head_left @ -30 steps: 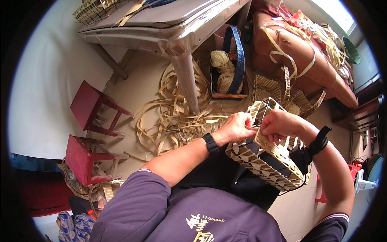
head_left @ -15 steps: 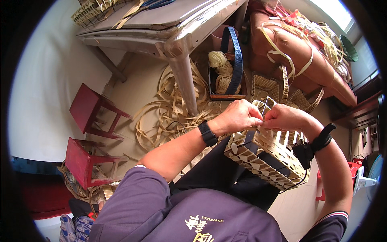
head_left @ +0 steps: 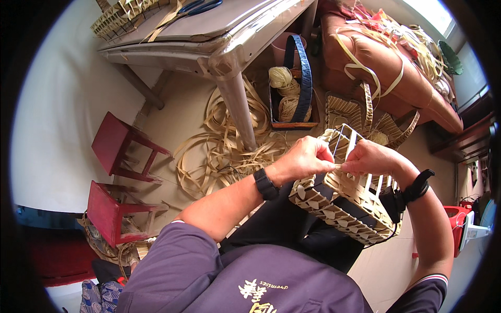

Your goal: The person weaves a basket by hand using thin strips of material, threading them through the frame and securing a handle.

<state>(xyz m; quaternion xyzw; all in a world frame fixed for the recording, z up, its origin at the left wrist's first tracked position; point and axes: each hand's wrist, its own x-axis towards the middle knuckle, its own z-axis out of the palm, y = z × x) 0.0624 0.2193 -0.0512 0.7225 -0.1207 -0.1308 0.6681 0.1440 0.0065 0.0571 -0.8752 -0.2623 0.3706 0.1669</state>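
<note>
On my lap rests a half-woven rectangular basket [head_left: 344, 221], its wire frame wrapped with pale and tan flat strips. My left hand [head_left: 308, 157] is above its far left corner, thumb and forefinger pinched together. Close against it, my right hand [head_left: 371, 158] pinches too, with its fingers curled. A short bit of pale strip [head_left: 338, 167] shows between the fingertips of both hands. The fingers hide most of that strip. Bare frame wire and upright pale strips stand just beyond the hands.
Loose tan strips [head_left: 209, 151] lie coiled on the floor by a table leg [head_left: 237, 104]. A blue-handled basket [head_left: 304, 78] holds balls of cord. Two red stools [head_left: 117, 143] stand at the left. Strips drape over a brown sofa [head_left: 360, 65]. Scissors [head_left: 201, 7] lie on the table.
My fingertips have drawn slightly apart and lower, showing the strip between them. Both hands keep their pinch. The basket stays on my lap.
</note>
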